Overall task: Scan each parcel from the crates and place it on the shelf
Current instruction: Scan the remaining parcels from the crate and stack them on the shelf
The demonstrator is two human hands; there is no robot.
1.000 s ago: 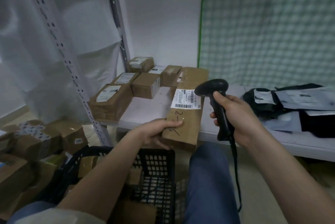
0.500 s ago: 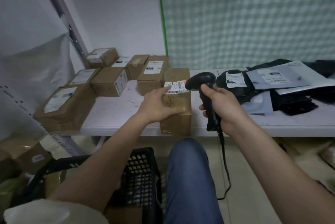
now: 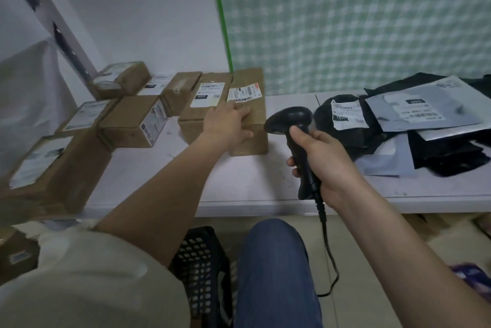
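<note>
White shelf (image 3: 239, 181) carries the parcel (image 3: 249, 125); left hand (image 3: 228, 125) rests on it with loose fingers. Push it square against its neighbour, while right hand (image 3: 321, 157) grips the scanner (image 3: 295, 125).

Brown parcel (image 3: 251, 115), black scanner (image 3: 297, 125)

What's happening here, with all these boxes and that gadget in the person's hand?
A person is sorting parcels. The left hand rests on a long cardboard parcel lying on the white shelf, beside a row of other boxes. The right hand grips a black barcode scanner just right of that parcel. Dark and grey mailer bags lie piled further right, and a black crate sits below.
</note>
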